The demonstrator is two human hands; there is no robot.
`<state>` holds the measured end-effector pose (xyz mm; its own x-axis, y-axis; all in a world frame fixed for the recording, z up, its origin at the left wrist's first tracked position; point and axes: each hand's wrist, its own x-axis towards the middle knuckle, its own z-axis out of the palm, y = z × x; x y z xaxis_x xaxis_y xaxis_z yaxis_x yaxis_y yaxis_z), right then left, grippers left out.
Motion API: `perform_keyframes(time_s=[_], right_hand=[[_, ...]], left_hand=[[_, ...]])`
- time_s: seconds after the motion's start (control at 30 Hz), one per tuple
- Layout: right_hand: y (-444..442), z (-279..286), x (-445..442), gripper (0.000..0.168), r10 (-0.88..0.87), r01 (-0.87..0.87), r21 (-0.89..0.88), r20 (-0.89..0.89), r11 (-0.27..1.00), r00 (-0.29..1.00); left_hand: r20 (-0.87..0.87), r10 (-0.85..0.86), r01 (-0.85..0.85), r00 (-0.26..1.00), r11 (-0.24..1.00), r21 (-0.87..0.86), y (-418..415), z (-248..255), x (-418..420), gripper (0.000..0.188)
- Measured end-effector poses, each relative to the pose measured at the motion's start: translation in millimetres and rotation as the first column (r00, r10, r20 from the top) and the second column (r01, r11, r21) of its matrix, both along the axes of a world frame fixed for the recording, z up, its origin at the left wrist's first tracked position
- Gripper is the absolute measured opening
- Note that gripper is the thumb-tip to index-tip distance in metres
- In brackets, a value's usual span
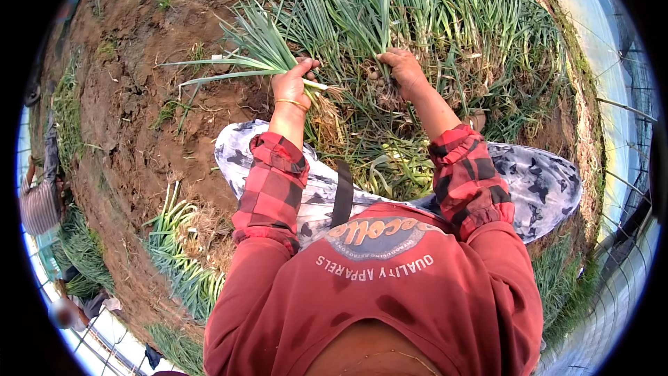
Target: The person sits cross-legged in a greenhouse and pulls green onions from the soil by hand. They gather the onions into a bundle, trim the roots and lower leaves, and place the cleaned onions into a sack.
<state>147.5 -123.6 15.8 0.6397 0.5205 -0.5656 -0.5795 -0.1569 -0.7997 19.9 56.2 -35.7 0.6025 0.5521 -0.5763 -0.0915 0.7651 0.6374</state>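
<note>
My left hand (292,83) grips a small bunch of green onions (274,44). Their leaves fan out up and to the left, while the pale stems and stringy roots stick out to the right of my fist. Further right, my right hand (406,74) is closed around the lower stems of more green onions (383,21), whose long leaves point away from me. Dark, soil-covered roots show just below that fist. Between my knees lie loose leaves and yellowed trimmings (396,167).
A dense mass of green onions (469,5) spreads in front of me. Bundles with roots (182,245) lie on bare soil (146,99) at my left. Plastic sheeting on a frame (621,89) runs along the right. Other people, one in a striped top (40,206), are at far left.
</note>
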Motion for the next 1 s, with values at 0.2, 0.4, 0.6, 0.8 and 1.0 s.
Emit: perform_keyframes(time_s=[0.2, 0.4, 0.6, 0.8, 1.0], right_hand=[[-4.7, 4.8, -24.2, 0.012, 0.105, -0.086, 0.127, -0.153, 0.988, 0.983], [-0.2, 12.5, -47.1, 0.015, 0.074, -0.018, 0.215, -0.255, 0.977, 0.964], [-8.8, 8.2, -48.7, 0.021, 0.176, 0.037, 0.371, -0.524, 0.928, 0.833], [-7.6, 7.7, -54.8, 0.023, 0.285, -0.059, 0.421, -0.498, 0.905, 0.819], [-24.6, 14.1, -62.1, 0.047, 0.134, -0.052, 0.2, -0.419, 0.978, 0.898]], left_hand=[[0.099, -0.25, 0.257, 0.963, 0.965, -0.06, -18.6, 16.0, 9.4, 0.021], [0.243, -0.352, 0.394, 0.904, 0.907, -0.151, -21.8, 24.8, 10.4, 0.018], [0.478, -0.355, 0.48, 0.804, 0.861, -0.167, -22.2, 27.9, 8.7, 0.022], [0.457, -0.43, 0.536, 0.778, 0.834, -0.128, -21.0, 37.9, 10.2, 0.04], [0.355, -0.347, 0.402, 0.868, 0.911, -0.09, -5.5, 23.2, 12.5, 0.044]])
